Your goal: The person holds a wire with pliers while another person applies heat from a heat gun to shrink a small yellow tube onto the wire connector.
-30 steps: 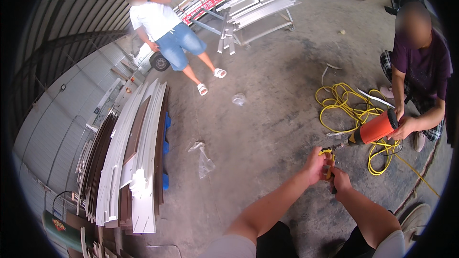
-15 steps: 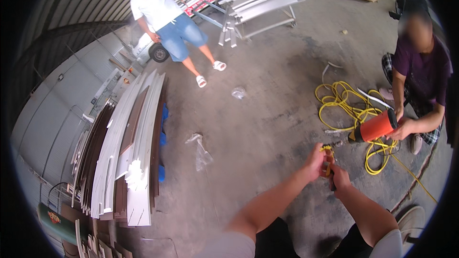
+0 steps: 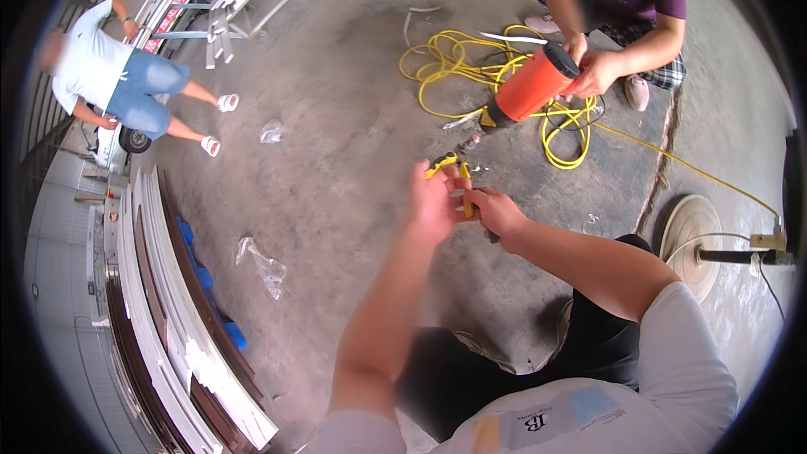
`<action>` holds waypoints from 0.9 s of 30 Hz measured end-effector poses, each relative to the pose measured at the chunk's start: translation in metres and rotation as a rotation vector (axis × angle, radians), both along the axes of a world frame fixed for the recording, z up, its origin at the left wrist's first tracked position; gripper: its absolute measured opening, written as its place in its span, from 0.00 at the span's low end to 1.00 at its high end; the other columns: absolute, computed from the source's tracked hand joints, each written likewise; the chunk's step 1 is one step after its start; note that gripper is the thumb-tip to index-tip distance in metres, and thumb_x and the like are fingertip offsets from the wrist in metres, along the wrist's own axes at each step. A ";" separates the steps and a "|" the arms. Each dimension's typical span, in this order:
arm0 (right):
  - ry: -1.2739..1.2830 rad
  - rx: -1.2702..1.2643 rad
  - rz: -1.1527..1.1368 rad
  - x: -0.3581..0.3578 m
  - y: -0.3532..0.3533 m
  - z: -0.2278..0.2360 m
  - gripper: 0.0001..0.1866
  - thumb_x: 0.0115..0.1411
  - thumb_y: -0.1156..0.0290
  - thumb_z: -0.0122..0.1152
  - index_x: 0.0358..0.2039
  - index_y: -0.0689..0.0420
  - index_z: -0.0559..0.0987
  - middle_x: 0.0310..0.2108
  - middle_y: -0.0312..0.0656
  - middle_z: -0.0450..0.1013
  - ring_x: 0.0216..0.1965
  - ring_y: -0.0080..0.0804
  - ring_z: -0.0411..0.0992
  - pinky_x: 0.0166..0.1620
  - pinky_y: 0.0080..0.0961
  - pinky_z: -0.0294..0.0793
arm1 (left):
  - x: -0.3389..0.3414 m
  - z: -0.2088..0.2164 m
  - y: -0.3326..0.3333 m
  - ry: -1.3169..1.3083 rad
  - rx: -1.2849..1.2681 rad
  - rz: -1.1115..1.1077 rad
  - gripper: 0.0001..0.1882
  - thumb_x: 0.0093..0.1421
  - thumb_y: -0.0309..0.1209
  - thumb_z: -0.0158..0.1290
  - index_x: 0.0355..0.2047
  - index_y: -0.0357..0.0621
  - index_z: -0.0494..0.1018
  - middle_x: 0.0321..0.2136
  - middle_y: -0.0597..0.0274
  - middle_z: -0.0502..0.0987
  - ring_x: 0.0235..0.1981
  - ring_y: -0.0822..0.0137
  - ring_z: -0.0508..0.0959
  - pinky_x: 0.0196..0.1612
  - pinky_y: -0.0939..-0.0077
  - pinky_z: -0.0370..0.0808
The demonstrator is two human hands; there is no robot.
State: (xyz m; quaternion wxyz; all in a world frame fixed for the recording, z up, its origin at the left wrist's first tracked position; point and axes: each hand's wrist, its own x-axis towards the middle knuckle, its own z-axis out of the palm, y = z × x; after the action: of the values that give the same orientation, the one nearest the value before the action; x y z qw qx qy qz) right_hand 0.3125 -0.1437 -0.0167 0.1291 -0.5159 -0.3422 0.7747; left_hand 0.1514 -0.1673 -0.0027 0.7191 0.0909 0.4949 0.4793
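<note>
In front of my knees my two hands meet over a small yellow-and-black hand tool point(image 3: 442, 166). My left hand point(image 3: 434, 206) closes round its curved yellow part, palm turned up. My right hand point(image 3: 501, 217), close beside it, grips a yellow handle point(image 3: 468, 202) with a dark end below the fingers. Whether the handle belongs to the same tool, I cannot tell. Just beyond lies a small metallic piece point(image 3: 472, 142). A co-worker's hands point(image 3: 593, 71) hold an orange cylinder point(image 3: 535, 84) with black ends, tilted over the floor.
Yellow cable point(image 3: 424, 72) lies in loops beyond my hands. A round base with a pole point(image 3: 691, 244) stands at right. White and brown panels point(image 3: 160, 286) are stacked at left, near clear plastic scraps point(image 3: 267, 269). Another person point(image 3: 126, 76) stands at far left beside a metal rack point(image 3: 244, 0).
My view has swung right and down, so everything sits further left and more of my body shows. Both hands keep their hold; the co-worker still holds the orange cylinder.
</note>
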 end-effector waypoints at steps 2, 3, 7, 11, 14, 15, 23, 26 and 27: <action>0.013 0.000 0.008 0.001 0.000 -0.004 0.21 0.68 0.54 0.54 0.53 0.54 0.76 0.43 0.38 0.81 0.22 0.22 0.65 0.22 0.25 0.58 | 0.000 -0.001 0.000 -0.011 0.007 0.000 0.33 0.68 0.64 0.29 0.44 0.51 0.72 0.39 0.59 0.77 0.42 0.54 0.74 0.46 0.48 0.74; 0.023 0.000 -0.003 0.000 -0.001 -0.004 0.21 0.67 0.54 0.54 0.52 0.54 0.76 0.43 0.38 0.81 0.22 0.22 0.65 0.22 0.25 0.58 | -0.001 -0.002 0.000 -0.015 0.005 0.002 0.33 0.67 0.64 0.29 0.45 0.51 0.72 0.39 0.59 0.77 0.43 0.54 0.74 0.47 0.48 0.74; -0.002 0.009 0.008 0.001 -0.001 -0.006 0.21 0.66 0.54 0.54 0.53 0.54 0.76 0.42 0.39 0.81 0.22 0.21 0.66 0.22 0.25 0.58 | -0.002 -0.003 0.000 -0.042 0.010 0.007 0.33 0.67 0.64 0.30 0.46 0.51 0.73 0.40 0.59 0.77 0.43 0.54 0.74 0.48 0.48 0.73; 0.000 0.015 0.002 0.000 0.000 -0.003 0.22 0.66 0.53 0.54 0.53 0.54 0.76 0.42 0.40 0.81 0.21 0.22 0.65 0.22 0.25 0.59 | -0.003 -0.005 0.001 -0.057 0.021 -0.001 0.34 0.67 0.64 0.31 0.47 0.51 0.73 0.41 0.59 0.77 0.44 0.54 0.74 0.48 0.48 0.73; 0.009 0.009 -0.005 0.002 0.001 -0.001 0.23 0.66 0.53 0.55 0.54 0.54 0.76 0.42 0.40 0.81 0.21 0.22 0.66 0.23 0.24 0.59 | -0.003 -0.006 0.003 -0.060 0.014 -0.003 0.34 0.67 0.64 0.31 0.48 0.51 0.74 0.41 0.59 0.77 0.44 0.55 0.74 0.48 0.49 0.73; 0.011 0.010 -0.002 0.003 0.001 -0.001 0.23 0.66 0.53 0.55 0.54 0.55 0.76 0.42 0.40 0.80 0.21 0.22 0.66 0.23 0.24 0.59 | -0.001 -0.004 0.003 -0.043 0.004 0.002 0.34 0.67 0.64 0.32 0.48 0.51 0.74 0.41 0.59 0.77 0.44 0.56 0.74 0.48 0.50 0.73; -0.035 0.044 0.005 0.004 0.000 0.003 0.24 0.66 0.49 0.57 0.55 0.51 0.80 0.37 0.35 0.74 0.24 0.21 0.64 0.25 0.25 0.61 | 0.008 -0.006 0.009 0.162 -0.048 0.001 0.31 0.67 0.63 0.33 0.44 0.54 0.75 0.38 0.65 0.78 0.40 0.64 0.74 0.43 0.60 0.74; 0.028 0.025 -0.004 0.003 -0.002 0.002 0.27 0.65 0.50 0.58 0.58 0.55 0.77 0.43 0.37 0.75 0.33 0.24 0.68 0.36 0.27 0.63 | 0.012 -0.001 0.010 0.257 -0.051 -0.054 0.28 0.67 0.62 0.34 0.40 0.54 0.73 0.37 0.66 0.77 0.39 0.65 0.74 0.42 0.62 0.73; 0.069 0.003 0.001 0.004 -0.004 0.018 0.30 0.65 0.52 0.59 0.61 0.59 0.74 0.49 0.40 0.76 0.42 0.26 0.72 0.47 0.30 0.66 | 0.011 0.004 0.008 0.305 -0.045 -0.075 0.27 0.68 0.61 0.35 0.38 0.53 0.72 0.36 0.66 0.76 0.39 0.65 0.74 0.43 0.60 0.74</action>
State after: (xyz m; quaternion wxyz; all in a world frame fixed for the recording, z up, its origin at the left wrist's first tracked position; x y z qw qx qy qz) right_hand 0.3164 -0.1479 0.0017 0.1413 -0.4884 -0.3389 0.7916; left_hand 0.1623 -0.1590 0.0012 0.6550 0.1651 0.6051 0.4214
